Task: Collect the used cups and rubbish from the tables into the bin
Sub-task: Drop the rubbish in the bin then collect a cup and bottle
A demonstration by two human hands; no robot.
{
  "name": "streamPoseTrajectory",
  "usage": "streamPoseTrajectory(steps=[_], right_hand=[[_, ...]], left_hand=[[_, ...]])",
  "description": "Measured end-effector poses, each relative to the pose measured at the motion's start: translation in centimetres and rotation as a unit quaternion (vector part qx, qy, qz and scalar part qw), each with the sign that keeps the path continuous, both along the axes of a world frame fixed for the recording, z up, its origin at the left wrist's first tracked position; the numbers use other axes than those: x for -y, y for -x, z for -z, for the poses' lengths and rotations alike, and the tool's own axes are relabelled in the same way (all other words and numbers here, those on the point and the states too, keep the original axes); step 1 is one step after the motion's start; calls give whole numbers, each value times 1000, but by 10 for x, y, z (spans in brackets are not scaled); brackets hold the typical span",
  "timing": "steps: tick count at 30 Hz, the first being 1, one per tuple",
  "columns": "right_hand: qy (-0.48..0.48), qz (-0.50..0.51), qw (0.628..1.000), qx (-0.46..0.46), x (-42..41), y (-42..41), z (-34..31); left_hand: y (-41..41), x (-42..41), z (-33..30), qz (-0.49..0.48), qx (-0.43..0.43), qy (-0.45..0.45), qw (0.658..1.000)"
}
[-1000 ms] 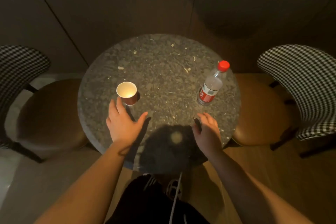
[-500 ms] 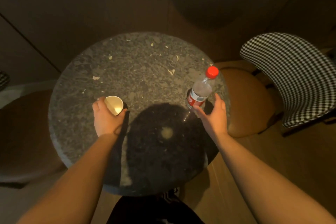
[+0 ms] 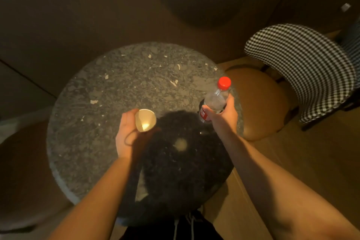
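Note:
A small paper cup with a pale inside is gripped in my left hand near the middle of the round speckled stone table; the cup leans with its mouth towards me. My right hand is wrapped around a clear plastic bottle with a red cap and red label at the table's right edge. The bottle leans away to the right. No bin is in view.
A chair with a brown seat and a black-and-white checked back stands close to the right of the table. Another brown seat lies in shadow at the left. Dark wall panels rise behind the table. My head's shadow covers the table's near part.
Both hands reached forward from the near edge. The left closed on the cup and tipped it; the right closed around the bottle. The view has moved closer over the table.

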State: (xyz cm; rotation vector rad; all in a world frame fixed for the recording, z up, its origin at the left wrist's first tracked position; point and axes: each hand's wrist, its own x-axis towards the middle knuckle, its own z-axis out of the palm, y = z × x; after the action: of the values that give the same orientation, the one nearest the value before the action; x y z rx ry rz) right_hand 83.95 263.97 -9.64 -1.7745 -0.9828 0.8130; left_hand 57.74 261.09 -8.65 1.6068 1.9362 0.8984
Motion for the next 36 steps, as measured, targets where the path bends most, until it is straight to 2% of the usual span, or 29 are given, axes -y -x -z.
streamPoseTrajectory(steps=[5, 9, 14, 17, 21, 25, 30, 36], right_hand=[[-18, 54, 998, 25, 57, -16, 3], [-23, 151, 987, 45, 123, -30, 7], [-8, 306, 951, 54, 230, -40, 10], [0, 399, 915, 63, 302, -37, 13], [12, 525, 849, 51, 399, -20, 16], [10, 641, 766, 41, 498, 13, 11], [10, 764, 644, 37, 617, 69, -4], [-3, 876, 481, 38, 751, 153, -17]], left_hand=[[-37, -8, 3, 119, -15, -48, 992], [-79, -2, 4, 236, -8, -52, 970], [-134, 36, -1, 403, -41, -119, 906], [-167, 75, 0, 491, -7, -102, 865], [-212, 142, 4, 611, -2, -50, 790], [-248, 232, 4, 703, -26, -60, 708], [-268, 365, -1, 805, 18, -61, 590], [-257, 548, -1, 901, 49, -57, 428]])
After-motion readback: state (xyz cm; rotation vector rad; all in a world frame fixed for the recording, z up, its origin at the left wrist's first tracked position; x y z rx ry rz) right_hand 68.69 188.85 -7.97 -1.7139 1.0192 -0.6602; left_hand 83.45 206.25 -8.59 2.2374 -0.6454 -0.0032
